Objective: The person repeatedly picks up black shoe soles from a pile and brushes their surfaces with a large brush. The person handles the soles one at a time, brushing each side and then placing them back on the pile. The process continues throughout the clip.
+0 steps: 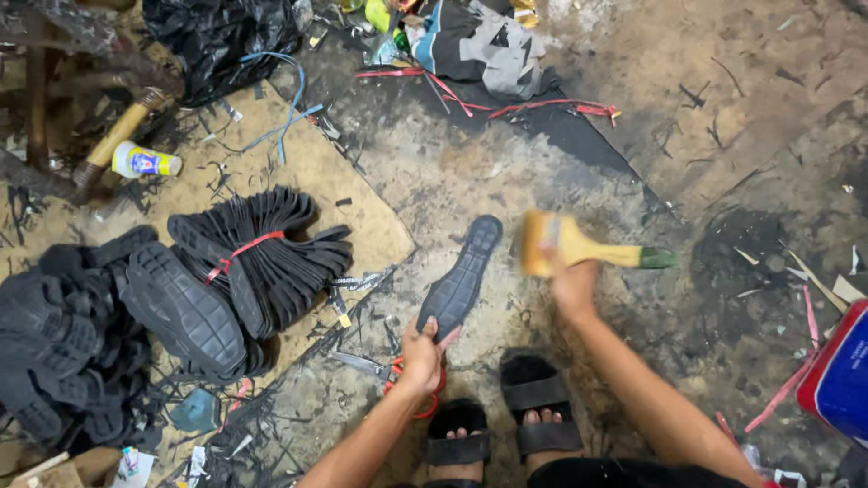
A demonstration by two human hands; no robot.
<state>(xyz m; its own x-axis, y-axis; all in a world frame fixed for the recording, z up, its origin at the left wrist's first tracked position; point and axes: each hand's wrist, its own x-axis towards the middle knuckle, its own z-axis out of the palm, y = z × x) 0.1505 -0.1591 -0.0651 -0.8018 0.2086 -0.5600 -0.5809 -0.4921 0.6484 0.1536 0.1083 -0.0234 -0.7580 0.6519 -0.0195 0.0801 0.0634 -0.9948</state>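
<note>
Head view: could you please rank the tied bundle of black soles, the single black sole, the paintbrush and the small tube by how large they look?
1. Tied bundle of black soles
2. Single black sole, in the left hand
3. Paintbrush, in the right hand; blurred, so close to the sole
4. Small tube

Single head cam, looks steeply down, close over floor [561, 181], approx. arm's reach

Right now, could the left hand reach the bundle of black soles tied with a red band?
Probably not without letting go: the left hand already grips a black rubber shoe sole, and the bundle of black soles tied with a red band lies apart to its left on brown cardboard, though nothing blocks the way.
</note>
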